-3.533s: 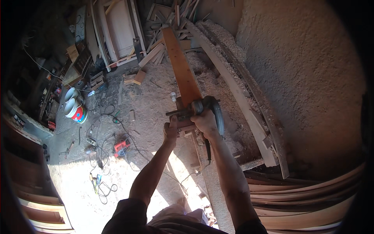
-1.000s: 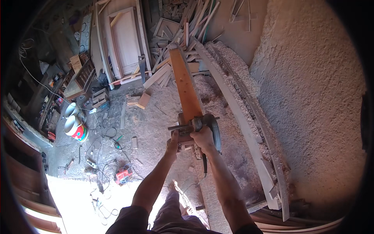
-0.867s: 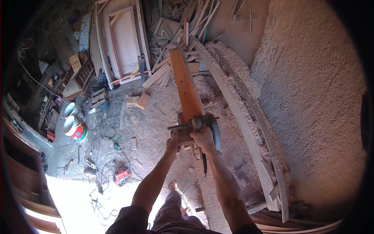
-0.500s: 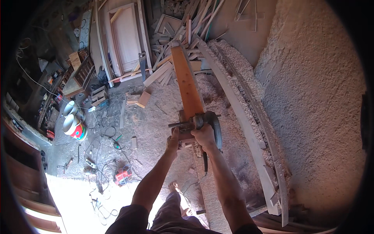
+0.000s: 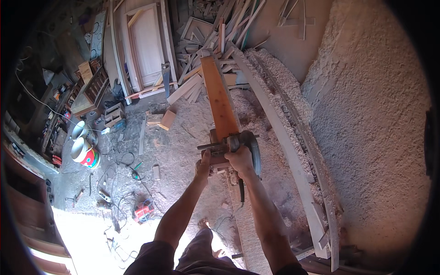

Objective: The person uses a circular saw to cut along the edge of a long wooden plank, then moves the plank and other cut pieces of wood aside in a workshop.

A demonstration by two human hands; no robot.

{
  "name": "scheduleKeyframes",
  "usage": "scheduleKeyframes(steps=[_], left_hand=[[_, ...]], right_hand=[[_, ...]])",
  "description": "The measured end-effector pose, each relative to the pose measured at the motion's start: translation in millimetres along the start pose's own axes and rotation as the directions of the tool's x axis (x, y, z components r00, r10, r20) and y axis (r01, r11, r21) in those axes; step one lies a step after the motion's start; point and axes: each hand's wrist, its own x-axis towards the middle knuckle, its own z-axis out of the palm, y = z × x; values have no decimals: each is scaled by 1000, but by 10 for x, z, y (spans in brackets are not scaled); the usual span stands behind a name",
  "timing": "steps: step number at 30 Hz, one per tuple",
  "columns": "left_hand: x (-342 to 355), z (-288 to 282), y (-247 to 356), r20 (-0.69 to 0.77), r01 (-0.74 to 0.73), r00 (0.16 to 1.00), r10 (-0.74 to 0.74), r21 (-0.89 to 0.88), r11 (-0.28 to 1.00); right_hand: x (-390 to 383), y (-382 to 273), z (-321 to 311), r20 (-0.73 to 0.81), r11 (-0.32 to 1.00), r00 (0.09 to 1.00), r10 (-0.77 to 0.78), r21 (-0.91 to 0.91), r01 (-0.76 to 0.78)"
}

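Both of my hands are on a corded circular saw [image 5: 219, 158], which rests on a long orange-brown board [image 5: 220, 103] running away from me. My left hand [image 5: 203, 168] wraps around the saw's body on the left side. On the right, my right hand [image 5: 240, 161] is closed around the rear handle, beside the dark rounded guard [image 5: 253, 153]. A black cord [image 5: 241, 190] hangs from the back of the saw. The blade and the board's surface directly under the saw are hidden. Below the saw, a rough, paler plank [image 5: 251, 238] stretches toward me.
Long pale planks [image 5: 286, 142] lie among heaped shavings [image 5: 279, 68] along the right wall. Scrap wood [image 5: 190, 87] and a handsaw [image 5: 165, 75] stand at the far end. To the left are buckets [image 5: 85, 153], tangled cables [image 5: 117, 183] and a red tool [image 5: 143, 211] on the floor.
The view has shifted slightly, so the floor items on the left sit a little further left. My hands and the saw keep nearly the same place on the board.
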Motion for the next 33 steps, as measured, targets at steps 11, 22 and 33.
scheduleKeyframes(steps=[11, 22, 33], left_hand=[[369, 22, 115, 22, -41, 999, 41, -29, 999], [759, 41, 214, -1, -27, 1000, 27, -12, 1000], [1094, 79, 425, 19, 15, 1000, -15, 17, 1000]], right_hand=[[405, 37, 145, -20, 999, 1000, -14, 47, 15], [676, -173, 187, -36, 998, 999, -30, 52, 32], [1069, -278, 283, -10, 999, 1000, 14, 40, -14]])
